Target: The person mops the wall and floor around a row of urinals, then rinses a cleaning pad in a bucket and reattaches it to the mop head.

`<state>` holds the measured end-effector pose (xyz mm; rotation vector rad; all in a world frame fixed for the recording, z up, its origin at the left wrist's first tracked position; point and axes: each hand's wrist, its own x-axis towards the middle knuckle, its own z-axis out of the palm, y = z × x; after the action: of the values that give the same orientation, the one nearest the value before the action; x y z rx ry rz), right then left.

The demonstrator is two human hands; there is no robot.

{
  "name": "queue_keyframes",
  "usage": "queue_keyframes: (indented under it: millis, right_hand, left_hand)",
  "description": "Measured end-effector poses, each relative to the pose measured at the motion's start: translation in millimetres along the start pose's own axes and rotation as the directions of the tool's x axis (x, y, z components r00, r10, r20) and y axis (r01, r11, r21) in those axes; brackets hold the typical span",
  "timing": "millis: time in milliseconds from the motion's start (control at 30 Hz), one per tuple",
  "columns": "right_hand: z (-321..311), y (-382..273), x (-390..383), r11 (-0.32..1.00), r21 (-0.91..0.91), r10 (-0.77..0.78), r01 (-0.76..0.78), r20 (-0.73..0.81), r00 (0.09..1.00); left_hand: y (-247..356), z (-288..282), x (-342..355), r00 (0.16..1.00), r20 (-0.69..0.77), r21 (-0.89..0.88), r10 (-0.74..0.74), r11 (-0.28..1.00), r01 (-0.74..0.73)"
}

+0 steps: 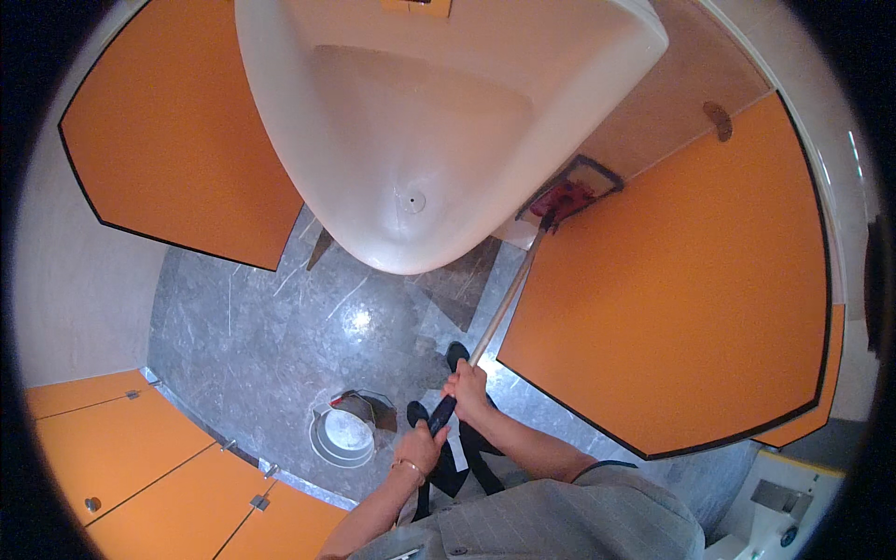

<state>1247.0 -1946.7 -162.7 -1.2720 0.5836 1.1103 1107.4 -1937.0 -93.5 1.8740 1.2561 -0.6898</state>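
Both my hands are wrapped round the pole of a flat mop point(504, 306). My left hand point(422, 450), with a bracelet at the wrist, is closed on the dark grip at the pole's end. Higher up, my right hand point(469, 392) is closed round the pole. The flat mop head point(567, 199), red in the middle with a dark edge, is raised against the wall. It lies in the gap between the right side of a white urinal point(411, 159) and an orange partition point(681, 299). Part of the head's near corner is hard to make out.
A round metal bucket point(343, 437) stands on the grey marbled floor point(252, 308), left of my feet. Another orange partition point(177, 131) hangs left of the urinal. Orange cubicle doors point(154, 457) line the lower left. A white fixture point(779, 513) is at the lower right.
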Motion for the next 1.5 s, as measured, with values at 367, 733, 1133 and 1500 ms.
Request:
queue_keyframes:
  millis: [367,733,1133,1500]
  right_hand:
    - [-31.2,86.8,131.6,0.969,0.225,0.090,-0.103,0.070,0.994]
    - [0.0,41.1,112.9,0.998,-0.067,-0.011,0.010,-0.019,1.000]
    - [-53.9,45.2,288.8,0.993,-0.119,0.016,-0.014,0.021,1.000]
    - [32.7,11.4,92.0,0.997,-0.002,0.073,-0.073,0.066,0.995]
  left_hand:
    - [-60.5,67.9,107.6,0.993,-0.117,-0.004,0.014,1.000,-0.014]
    - [-22.4,37.0,99.8,0.994,-0.109,-0.024,-0.031,0.999,0.028]
    - [25.1,65.6,231.8,0.993,0.083,-0.096,-0.087,0.991,0.095]
    - [-18.2,-24.4,84.4,0.999,-0.038,-0.233,0.000,0.972,-0.009]
